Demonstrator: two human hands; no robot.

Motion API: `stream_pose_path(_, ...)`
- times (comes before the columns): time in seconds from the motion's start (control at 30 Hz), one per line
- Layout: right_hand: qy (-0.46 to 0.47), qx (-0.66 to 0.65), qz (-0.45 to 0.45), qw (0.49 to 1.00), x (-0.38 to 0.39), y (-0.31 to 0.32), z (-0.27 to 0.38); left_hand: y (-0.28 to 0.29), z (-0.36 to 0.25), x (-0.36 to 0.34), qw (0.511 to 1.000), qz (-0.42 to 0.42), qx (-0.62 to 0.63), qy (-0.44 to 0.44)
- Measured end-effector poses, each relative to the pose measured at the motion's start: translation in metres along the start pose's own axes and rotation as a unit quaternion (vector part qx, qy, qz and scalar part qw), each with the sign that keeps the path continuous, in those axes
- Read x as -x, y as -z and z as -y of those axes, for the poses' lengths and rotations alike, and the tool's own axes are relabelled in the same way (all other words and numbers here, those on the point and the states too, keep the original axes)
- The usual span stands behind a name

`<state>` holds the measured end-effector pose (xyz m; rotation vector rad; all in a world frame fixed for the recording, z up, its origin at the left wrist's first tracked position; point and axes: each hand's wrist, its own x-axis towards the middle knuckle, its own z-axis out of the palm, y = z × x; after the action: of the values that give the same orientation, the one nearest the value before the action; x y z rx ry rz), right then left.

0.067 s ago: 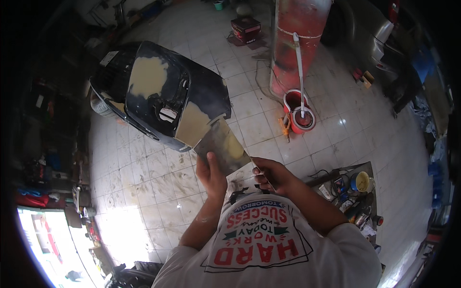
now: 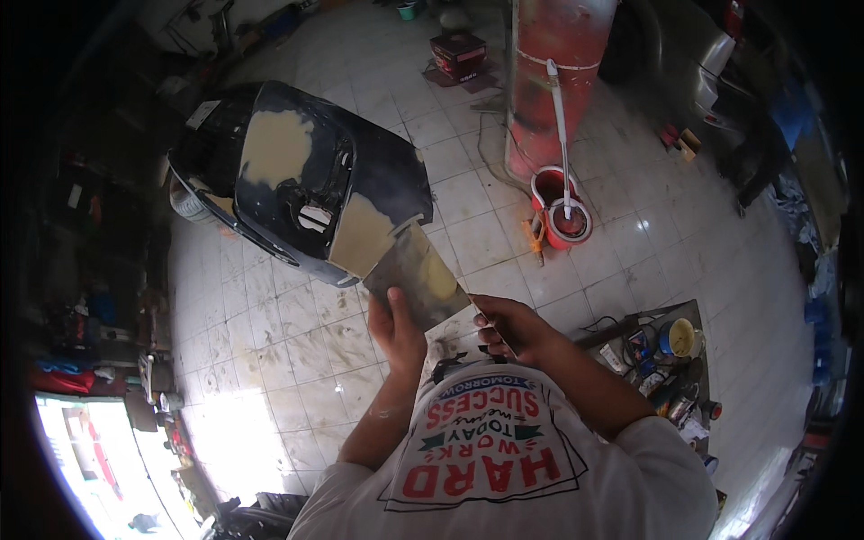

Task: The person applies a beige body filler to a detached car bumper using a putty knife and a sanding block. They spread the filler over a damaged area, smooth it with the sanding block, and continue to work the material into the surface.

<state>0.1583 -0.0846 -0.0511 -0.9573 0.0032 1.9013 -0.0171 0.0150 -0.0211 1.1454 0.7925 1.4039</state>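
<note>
My left hand [image 2: 396, 333] grips the near left edge of a flat grey board [image 2: 396, 279], thumb on top. A pale yellow smear of putty [image 2: 438, 277] lies toward the board's right side. In my right hand [image 2: 519, 331] is a thin putty scraper [image 2: 487, 319], seen nearly edge-on; its tip meets the board's right corner. Beyond the board stands a dark car bumper [image 2: 382, 171] with beige filler patches, one large patch [image 2: 277, 147] on its left part and another [image 2: 362, 236] just past the board. The board's far edge overlaps the bumper's near end in view; contact I cannot tell.
A red mop bucket [image 2: 569, 232] with a white-handled mop stands right of the bumper, beside a red pillar [image 2: 558, 108]. At lower right, a low table holds a tub [image 2: 677, 339] and assorted cans. A dark red box [image 2: 459, 56] sits farther back on the tiled floor [image 2: 306, 346].
</note>
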Motion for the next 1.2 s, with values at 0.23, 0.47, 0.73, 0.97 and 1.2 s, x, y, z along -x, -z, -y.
stream_pose_path(0.23,0.117,0.037,-0.168,0.978,-0.042,0.028,0.021,0.003,0.004,0.001,0.997,0.067,-0.02,-0.03)
stream_pose_path(0.47,0.454,0.155,-0.11,0.87,-0.007,0.038,0.043,-0.001,0.012,-0.006,0.986,-0.017,0.055,0.157)
stream_pose_path(0.73,0.438,0.531,0.001,0.725,0.012,-0.007,0.004,0.0,0.029,-0.003,0.986,-0.032,0.04,0.156)
stream_pose_path(0.97,0.295,0.678,-0.042,0.672,-0.006,0.02,-0.002,0.001,0.012,-0.02,0.993,-0.026,0.029,0.109)
stream_pose_path(1.2,0.513,0.687,-0.057,0.511,0.024,-0.017,0.085,-0.004,-0.01,-0.019,0.928,0.147,-0.343,0.018)
